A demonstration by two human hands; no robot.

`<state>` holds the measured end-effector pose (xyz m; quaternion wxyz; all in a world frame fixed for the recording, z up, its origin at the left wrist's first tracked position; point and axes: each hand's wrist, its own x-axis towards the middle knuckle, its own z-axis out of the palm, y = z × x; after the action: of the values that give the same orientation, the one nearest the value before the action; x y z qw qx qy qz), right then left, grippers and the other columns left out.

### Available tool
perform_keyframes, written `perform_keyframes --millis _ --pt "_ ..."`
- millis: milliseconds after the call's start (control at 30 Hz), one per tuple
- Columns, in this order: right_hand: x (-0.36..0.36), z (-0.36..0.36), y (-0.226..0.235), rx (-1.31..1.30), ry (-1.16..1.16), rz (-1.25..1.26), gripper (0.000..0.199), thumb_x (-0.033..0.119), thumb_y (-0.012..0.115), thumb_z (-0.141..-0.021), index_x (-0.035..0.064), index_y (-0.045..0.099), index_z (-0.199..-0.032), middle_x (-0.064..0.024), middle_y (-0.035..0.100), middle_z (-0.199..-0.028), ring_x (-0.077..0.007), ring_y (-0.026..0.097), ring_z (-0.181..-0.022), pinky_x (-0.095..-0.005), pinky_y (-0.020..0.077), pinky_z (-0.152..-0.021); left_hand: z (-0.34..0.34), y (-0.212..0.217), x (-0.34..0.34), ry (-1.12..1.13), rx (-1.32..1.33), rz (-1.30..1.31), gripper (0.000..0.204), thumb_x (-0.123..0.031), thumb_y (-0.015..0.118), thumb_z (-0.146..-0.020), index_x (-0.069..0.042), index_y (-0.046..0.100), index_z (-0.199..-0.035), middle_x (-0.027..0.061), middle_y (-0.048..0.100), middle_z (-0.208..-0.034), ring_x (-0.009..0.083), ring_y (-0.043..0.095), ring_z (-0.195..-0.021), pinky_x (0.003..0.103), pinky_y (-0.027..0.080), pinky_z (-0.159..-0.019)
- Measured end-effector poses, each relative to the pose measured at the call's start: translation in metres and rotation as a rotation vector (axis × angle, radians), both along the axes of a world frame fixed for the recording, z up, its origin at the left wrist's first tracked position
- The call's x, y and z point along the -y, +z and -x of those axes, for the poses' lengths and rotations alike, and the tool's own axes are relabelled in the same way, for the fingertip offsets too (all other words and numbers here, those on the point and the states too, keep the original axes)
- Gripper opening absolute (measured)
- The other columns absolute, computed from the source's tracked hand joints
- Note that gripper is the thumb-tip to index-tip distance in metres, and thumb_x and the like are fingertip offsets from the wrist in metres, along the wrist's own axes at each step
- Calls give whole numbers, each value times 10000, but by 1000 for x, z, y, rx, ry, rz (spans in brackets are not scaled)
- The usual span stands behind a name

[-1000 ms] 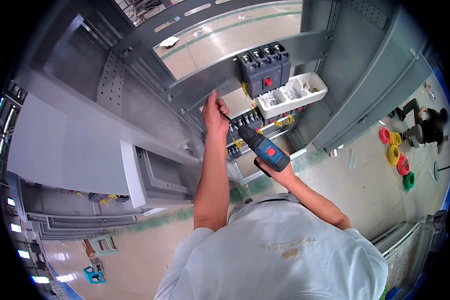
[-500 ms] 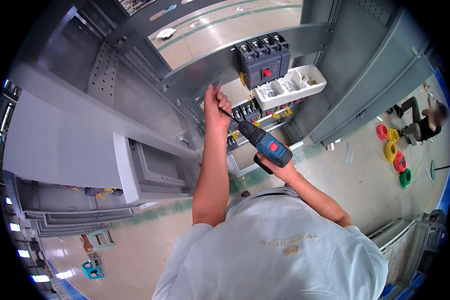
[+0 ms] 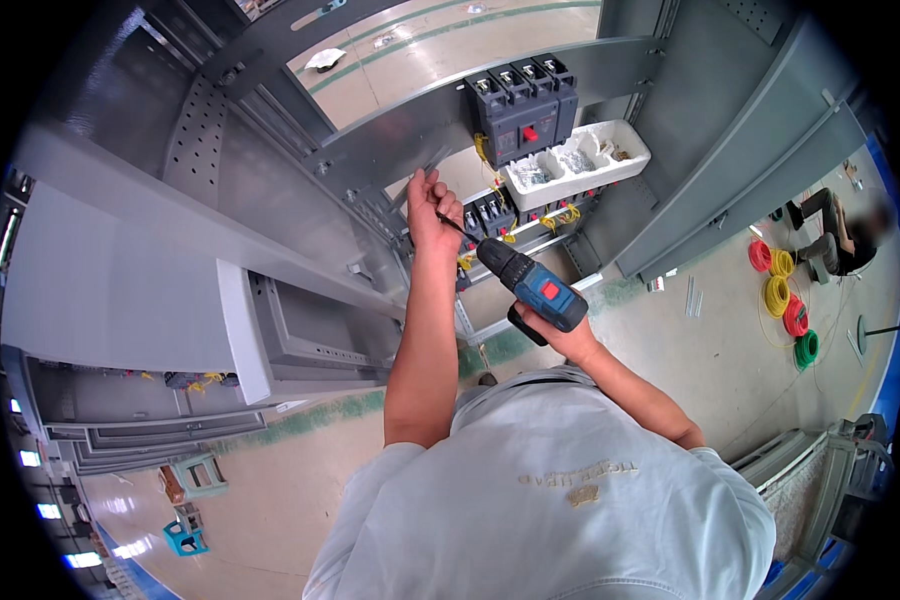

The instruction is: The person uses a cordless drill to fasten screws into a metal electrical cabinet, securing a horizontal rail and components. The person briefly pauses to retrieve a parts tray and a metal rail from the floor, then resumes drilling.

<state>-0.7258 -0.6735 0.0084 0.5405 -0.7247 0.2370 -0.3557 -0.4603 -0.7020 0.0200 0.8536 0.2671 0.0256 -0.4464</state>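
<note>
My right hand (image 3: 567, 338) is wrapped round the grip of a blue and black cordless drill (image 3: 536, 286). Its long dark bit points up and left, and the tip meets the fingers of my left hand (image 3: 433, 212). Those fingers are curled in, and what they hold, if anything, is hidden or too small to name. Just beyond the hands, a dark grey circuit breaker (image 3: 526, 122) with a red switch is mounted on the cabinet's crossbar (image 3: 395, 132). Under it to the right sits a white foam tray (image 3: 582, 178) with small metal fasteners in its compartments.
Smaller breakers (image 3: 490, 214) with yellow wires sit lower in the grey cabinet. A grey door panel (image 3: 745, 190) stands to the right. Beyond it are coils of wire (image 3: 776, 296) and a seated person (image 3: 838, 235). Stools (image 3: 202, 476) stand at lower left.
The cabinet, breaker and tray have shifted slightly left and up in the picture. Both hands and the drill hold almost the same pose, with the bit still at my left fingers.
</note>
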Motion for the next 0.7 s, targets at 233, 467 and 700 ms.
perform_keyframes --millis 233,467,700 --pt "0 4 -4 19 -14 -43 200 102 783 -779 10 662 -908 -74 681 -781 -142 642 -692 -300 521 -676 10 -2 2 19 -33 -73 287 -315 639 -932 -30 614 -925 -20 471 -664 66 366 -477 223 272 -407" --pt "2 6 -12 10 -58 -27 200 122 797 -774 28 673 -899 -67 682 -764 -144 652 -690 -302 520 -671 14 -12 2 -55 -61 -44 293 -322 629 -921 -30 612 -929 -12 490 -689 77 376 -508 226 285 -433" --pt "-1 25 -9 24 -30 -201 178 99 761 -822 39 690 -973 -52 700 -856 -131 662 -787 -293 523 -738 24 -6 -6 -61 -112 7 277 -296 597 -893 -25 619 -944 33 563 -784 114 490 -622 229 358 -517"
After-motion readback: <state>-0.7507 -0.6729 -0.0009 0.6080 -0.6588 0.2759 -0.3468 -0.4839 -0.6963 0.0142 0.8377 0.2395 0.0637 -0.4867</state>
